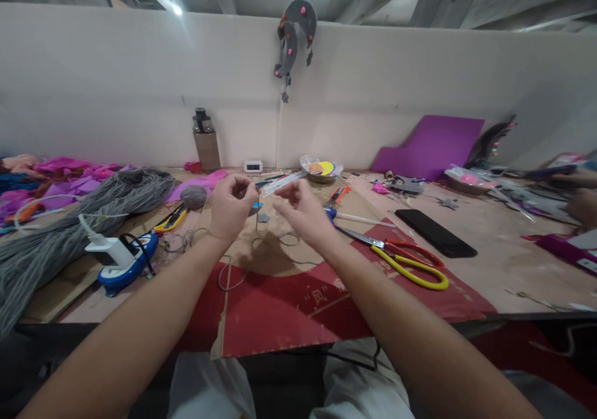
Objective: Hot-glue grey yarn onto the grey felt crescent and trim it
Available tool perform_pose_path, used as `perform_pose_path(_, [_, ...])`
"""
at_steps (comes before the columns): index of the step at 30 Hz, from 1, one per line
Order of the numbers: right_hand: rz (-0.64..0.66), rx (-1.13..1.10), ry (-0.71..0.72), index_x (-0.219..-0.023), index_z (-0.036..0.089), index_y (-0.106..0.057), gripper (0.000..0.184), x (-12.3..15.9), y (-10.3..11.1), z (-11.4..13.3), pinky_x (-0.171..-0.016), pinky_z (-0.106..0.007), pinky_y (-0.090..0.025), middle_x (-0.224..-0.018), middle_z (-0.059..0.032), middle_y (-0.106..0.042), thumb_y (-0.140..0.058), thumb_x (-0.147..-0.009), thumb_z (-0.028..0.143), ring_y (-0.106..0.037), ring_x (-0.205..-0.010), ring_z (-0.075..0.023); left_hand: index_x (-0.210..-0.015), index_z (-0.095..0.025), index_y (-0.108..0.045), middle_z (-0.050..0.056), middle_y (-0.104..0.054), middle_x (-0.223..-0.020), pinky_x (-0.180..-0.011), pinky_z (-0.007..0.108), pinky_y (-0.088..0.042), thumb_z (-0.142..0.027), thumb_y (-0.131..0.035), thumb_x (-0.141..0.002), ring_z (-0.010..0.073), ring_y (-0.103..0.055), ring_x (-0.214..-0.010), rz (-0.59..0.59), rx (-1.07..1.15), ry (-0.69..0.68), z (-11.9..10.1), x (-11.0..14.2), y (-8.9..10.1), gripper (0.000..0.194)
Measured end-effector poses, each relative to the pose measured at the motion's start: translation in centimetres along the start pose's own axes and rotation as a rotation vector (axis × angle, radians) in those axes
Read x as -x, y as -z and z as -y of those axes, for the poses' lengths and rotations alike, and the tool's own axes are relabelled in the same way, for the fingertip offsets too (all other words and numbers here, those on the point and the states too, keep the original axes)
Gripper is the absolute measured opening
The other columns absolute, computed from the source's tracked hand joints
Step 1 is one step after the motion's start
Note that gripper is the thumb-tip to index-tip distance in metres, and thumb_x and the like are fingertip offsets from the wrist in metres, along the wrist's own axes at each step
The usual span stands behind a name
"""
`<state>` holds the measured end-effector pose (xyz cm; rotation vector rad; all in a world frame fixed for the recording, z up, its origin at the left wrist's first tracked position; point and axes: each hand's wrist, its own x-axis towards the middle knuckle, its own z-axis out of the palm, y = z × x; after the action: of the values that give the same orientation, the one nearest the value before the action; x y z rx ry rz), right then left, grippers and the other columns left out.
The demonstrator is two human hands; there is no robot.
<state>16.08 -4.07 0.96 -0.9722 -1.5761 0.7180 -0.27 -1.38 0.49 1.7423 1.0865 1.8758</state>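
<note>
i see my left hand (233,206) pinching gray yarn (257,221), well in from the cardboard's (275,322) near edge; right hand (301,211): can't tell its grip.

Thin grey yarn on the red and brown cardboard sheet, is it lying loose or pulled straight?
Loose: the thin grey yarn lies in slack, curling loops over the red and brown cardboard sheet.
</note>
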Motion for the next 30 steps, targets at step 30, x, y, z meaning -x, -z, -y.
perform_pose_path(30, [-0.109,-0.184,0.006,-0.074,0.017,-0.067,0.011,-1.4,-1.9,0.2,-0.06,-0.025,-0.037,-0.064,0.0036,-0.058,-0.062,-0.08,0.025,-0.043,-0.059,-0.0094,-0.075,-0.017,-0.06,0.001,-0.067,-0.069,-0.056,0.027,-0.051,-0.031,-0.073,-0.07,0.0143,-0.064,-0.059,0.1,0.553,0.511,-1.4,0.3,-1.0,0.02])
